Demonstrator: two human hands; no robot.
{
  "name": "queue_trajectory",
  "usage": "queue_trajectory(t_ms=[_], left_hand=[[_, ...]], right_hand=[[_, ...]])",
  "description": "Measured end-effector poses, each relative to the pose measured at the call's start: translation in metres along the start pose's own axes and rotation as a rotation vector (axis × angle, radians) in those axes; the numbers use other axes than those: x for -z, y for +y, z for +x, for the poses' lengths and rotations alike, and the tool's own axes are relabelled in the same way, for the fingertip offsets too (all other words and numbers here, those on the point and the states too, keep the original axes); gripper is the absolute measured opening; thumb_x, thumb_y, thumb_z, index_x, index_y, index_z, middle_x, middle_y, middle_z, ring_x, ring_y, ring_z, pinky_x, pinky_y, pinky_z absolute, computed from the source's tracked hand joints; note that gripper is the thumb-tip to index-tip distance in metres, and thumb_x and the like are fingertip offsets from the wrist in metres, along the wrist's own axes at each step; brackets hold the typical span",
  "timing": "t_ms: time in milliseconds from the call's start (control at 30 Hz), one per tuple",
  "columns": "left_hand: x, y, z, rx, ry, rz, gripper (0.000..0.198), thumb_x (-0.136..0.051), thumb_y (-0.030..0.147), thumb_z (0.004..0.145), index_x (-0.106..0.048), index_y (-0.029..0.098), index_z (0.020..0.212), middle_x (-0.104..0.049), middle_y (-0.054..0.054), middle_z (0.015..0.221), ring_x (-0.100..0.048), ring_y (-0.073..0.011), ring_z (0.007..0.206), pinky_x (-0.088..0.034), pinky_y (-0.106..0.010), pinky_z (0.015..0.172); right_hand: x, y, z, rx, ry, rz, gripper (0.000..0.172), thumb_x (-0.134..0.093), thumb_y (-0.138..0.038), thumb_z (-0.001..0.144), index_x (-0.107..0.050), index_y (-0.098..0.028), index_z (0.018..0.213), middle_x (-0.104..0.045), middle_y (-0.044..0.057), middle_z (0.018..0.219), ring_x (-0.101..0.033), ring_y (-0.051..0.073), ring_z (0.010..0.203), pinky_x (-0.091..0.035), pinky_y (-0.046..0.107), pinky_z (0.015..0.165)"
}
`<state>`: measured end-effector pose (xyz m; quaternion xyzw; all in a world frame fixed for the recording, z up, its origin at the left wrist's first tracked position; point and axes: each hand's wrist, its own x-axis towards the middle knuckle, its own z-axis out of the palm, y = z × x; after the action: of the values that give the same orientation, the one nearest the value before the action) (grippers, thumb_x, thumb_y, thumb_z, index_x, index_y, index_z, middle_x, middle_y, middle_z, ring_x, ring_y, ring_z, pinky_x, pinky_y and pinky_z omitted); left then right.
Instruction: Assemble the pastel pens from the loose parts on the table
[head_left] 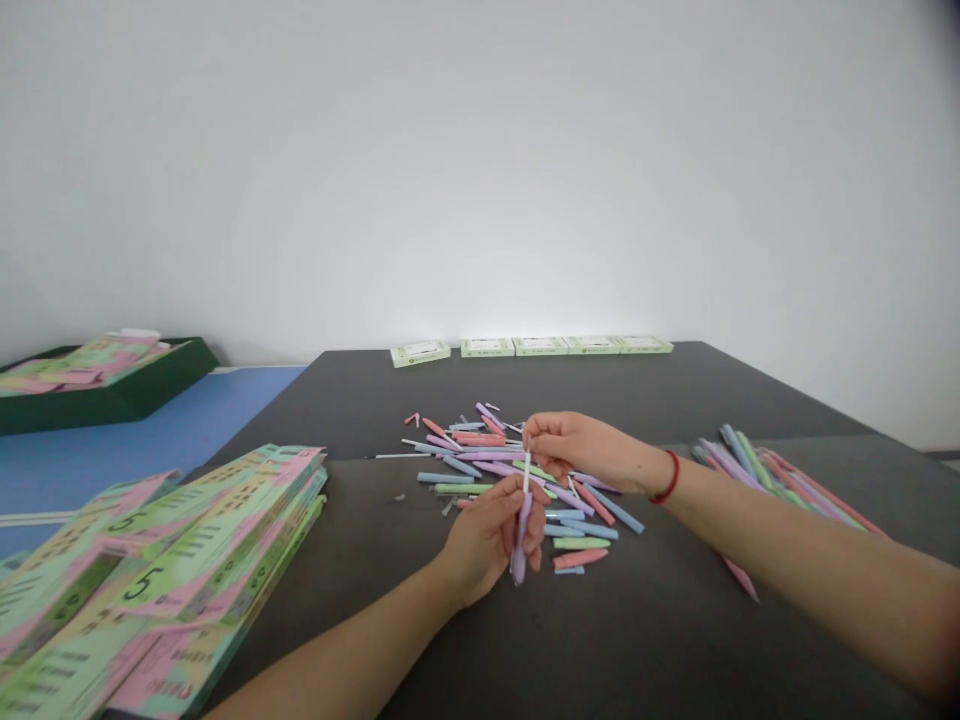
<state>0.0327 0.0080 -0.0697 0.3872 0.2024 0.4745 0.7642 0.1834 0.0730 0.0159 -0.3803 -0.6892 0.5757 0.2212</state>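
Note:
My left hand (491,540) is closed around a purple pen barrel (520,535), held upright with its narrower end down. A thin white pen refill (527,468) stands at the barrel's upper end, its lower part apparently inside. My right hand (566,445) pinches the top of that refill between thumb and fingertips. Around both hands lies a loose heap of pen parts in purple, blue, green and coral, such as a blue tube (445,478) and a coral barrel (581,558). A white refill (405,456) with a dark tip lies left of the heap.
Stacked printed packs (195,560) cover the table's left side. At right lies a bundle of coloured pens (780,480), partly behind my right forearm. Several flat boxes (540,346) line the far edge. A dark green tray (142,385) stands on a blue surface (247,400).

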Motion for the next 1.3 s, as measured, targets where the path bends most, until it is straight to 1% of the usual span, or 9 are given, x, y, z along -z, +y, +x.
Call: queue_trajectory(t_ms=[133, 267, 400, 633, 700, 767, 900, 1133, 1300], left_hand=[[0.0, -0.001, 0.0, 0.047, 0.011, -0.042, 0.015, -0.055, 0.027, 0.084, -0.056, 0.013, 0.089, -0.06, -0.003, 0.066, -0.058, -0.0133, 0.053, -0.053, -0.027, 0.054], [-0.002, -0.004, -0.001, 0.09, 0.013, -0.062, 0.014, -0.059, 0.025, 0.082, -0.056, 0.013, 0.089, -0.063, -0.004, 0.069, -0.062, -0.0146, 0.055, -0.054, -0.028, 0.056], [-0.007, -0.012, -0.003, 0.115, 0.016, -0.069, 0.015, -0.059, 0.027, 0.08, -0.055, 0.014, 0.085, -0.059, -0.001, 0.061, -0.055, -0.0119, 0.048, -0.051, -0.025, 0.049], [-0.011, -0.024, -0.005, 0.162, 0.093, -0.072, 0.024, -0.057, 0.038, 0.084, -0.051, 0.016, 0.076, -0.041, 0.007, 0.05, -0.029, -0.0048, 0.037, -0.028, -0.015, 0.035], [-0.009, -0.021, -0.005, 0.162, 0.113, -0.084, 0.024, -0.057, 0.039, 0.084, -0.049, 0.017, 0.076, -0.04, 0.008, 0.051, -0.028, -0.0047, 0.038, -0.026, -0.015, 0.036], [-0.008, -0.017, -0.005, 0.151, 0.139, -0.104, 0.025, -0.055, 0.04, 0.085, -0.048, 0.018, 0.076, -0.038, 0.008, 0.051, -0.026, -0.0045, 0.038, -0.025, -0.015, 0.038], [-0.008, -0.016, -0.004, 0.131, 0.171, -0.124, 0.025, -0.054, 0.038, 0.086, -0.048, 0.017, 0.074, -0.04, 0.007, 0.051, -0.027, -0.0045, 0.038, -0.024, -0.015, 0.037], [-0.004, -0.019, -0.004, 0.003, 0.176, -0.028, 0.026, -0.057, 0.039, 0.085, -0.048, 0.017, 0.073, -0.039, 0.008, 0.048, -0.026, -0.0043, 0.035, -0.024, -0.014, 0.033], [-0.001, -0.023, -0.002, -0.059, 0.194, 0.014, 0.031, -0.057, 0.045, 0.084, -0.047, 0.018, 0.072, -0.039, 0.008, 0.047, -0.027, -0.0044, 0.034, -0.025, -0.014, 0.031]], right_hand=[[0.003, 0.017, 0.004, -0.043, -0.04, 0.147, 0.008, -0.056, -0.024, 0.078, -0.052, -0.018, 0.079, -0.046, -0.008, 0.056, -0.041, 0.006, 0.047, -0.036, 0.018, 0.047], [-0.001, 0.025, -0.002, -0.072, -0.028, 0.228, 0.018, -0.062, -0.032, 0.077, -0.052, -0.017, 0.081, -0.047, -0.008, 0.056, -0.04, 0.005, 0.046, -0.035, 0.017, 0.046], [-0.01, 0.032, -0.012, -0.079, 0.01, 0.25, 0.021, -0.061, -0.036, 0.08, -0.05, -0.017, 0.08, -0.046, -0.01, 0.048, -0.036, 0.005, 0.041, -0.028, 0.017, 0.041], [-0.017, 0.044, -0.023, -0.019, 0.062, 0.268, 0.025, -0.057, -0.042, 0.084, -0.049, -0.018, 0.083, -0.043, -0.011, 0.048, -0.032, 0.005, 0.039, -0.025, 0.017, 0.041], [-0.006, 0.044, -0.024, -0.032, 0.061, 0.16, 0.027, -0.052, -0.044, 0.087, -0.051, -0.017, 0.089, -0.044, -0.01, 0.051, -0.034, 0.006, 0.038, -0.025, 0.018, 0.039], [0.011, 0.043, -0.026, -0.039, 0.093, -0.135, 0.029, -0.044, -0.044, 0.091, -0.052, -0.017, 0.093, -0.046, -0.009, 0.053, -0.037, 0.007, 0.039, -0.027, 0.02, 0.039], [0.029, 0.041, -0.021, 0.007, 0.194, -0.675, 0.022, -0.048, -0.036, 0.089, -0.057, -0.017, 0.08, -0.052, -0.005, 0.057, -0.048, 0.011, 0.05, -0.032, 0.021, 0.047], [-0.03, 0.026, 0.029, 0.054, 0.127, -0.884, 0.007, -0.061, -0.015, 0.078, -0.064, -0.014, 0.084, -0.068, 0.011, 0.089, -0.062, 0.026, 0.086, -0.041, 0.032, 0.073], [-0.043, 0.026, 0.051, 0.012, 0.129, -0.818, 0.01, -0.06, -0.009, 0.073, -0.057, -0.015, 0.065, -0.065, 0.011, 0.074, -0.061, 0.025, 0.076, -0.041, 0.031, 0.066]])
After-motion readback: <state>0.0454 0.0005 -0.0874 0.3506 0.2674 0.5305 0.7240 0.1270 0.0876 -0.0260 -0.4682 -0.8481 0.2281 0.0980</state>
